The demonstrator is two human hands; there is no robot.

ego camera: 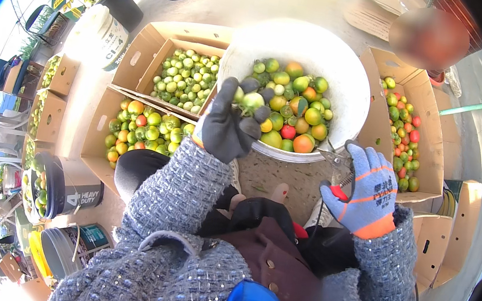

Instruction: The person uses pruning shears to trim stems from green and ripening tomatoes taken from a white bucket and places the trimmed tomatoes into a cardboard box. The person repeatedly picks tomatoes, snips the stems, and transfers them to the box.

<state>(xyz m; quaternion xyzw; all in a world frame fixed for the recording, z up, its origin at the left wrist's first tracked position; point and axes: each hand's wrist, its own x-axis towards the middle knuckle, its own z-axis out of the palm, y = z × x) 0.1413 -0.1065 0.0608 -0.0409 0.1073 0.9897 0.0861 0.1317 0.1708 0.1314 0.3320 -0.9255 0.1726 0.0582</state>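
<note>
My left hand, in a glove with a dark palm, is turned palm up and holds green tomatoes in its fingers at the near left rim of a large white tub. Green, orange and red tomatoes lie inside the tub. My right hand, in a blue and orange glove, grips pruning shears with red on the handle. The blades point left, by the tub's near right rim, apart from the held tomatoes.
Left of the tub stand a cardboard box of small green tomatoes and one of mixed tomatoes. Another tomato box is at right. Several buckets, one a dark bucket, and smaller boxes line the left. A blurred red-brown shape is at upper right.
</note>
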